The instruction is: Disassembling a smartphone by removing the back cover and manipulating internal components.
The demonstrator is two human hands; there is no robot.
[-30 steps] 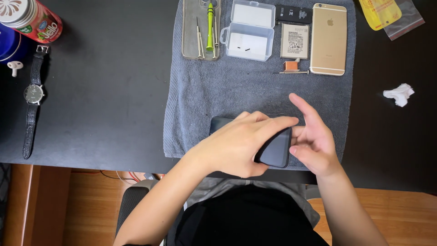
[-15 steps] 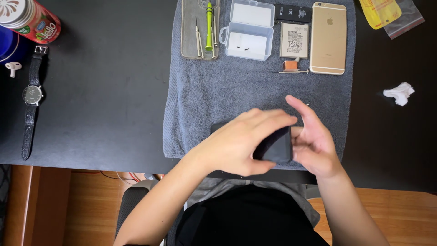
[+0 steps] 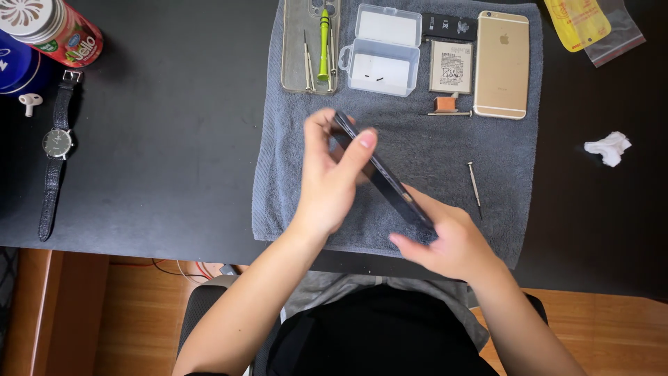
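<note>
Black table (image 3: 174,139) bearing a grey towel (image 3: 417,146) at centre; at far left, a wristwatch (image 3: 54,150) with black strap lying lengthwise, a white earbud (image 3: 28,104) just beside it, a red-and-white can (image 3: 52,28) and a blue container (image 3: 15,59) at the corner; at right, a crumpled white tissue (image 3: 609,147); at upper right, a yellow packet (image 3: 574,24) overlapping a clear plastic bag (image 3: 616,35).

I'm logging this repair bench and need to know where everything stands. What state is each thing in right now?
dark phone: lifted off the towel, tilted on edge, held at both ends
left hand: gripping the phone's upper end
right hand: gripping its lower end
gold phone: lying back up
clear plastic box: lid open
green screwdriver: lying in the clear case
thin screwdriver: loose on the grey towel
wristwatch: laid out flat
</note>
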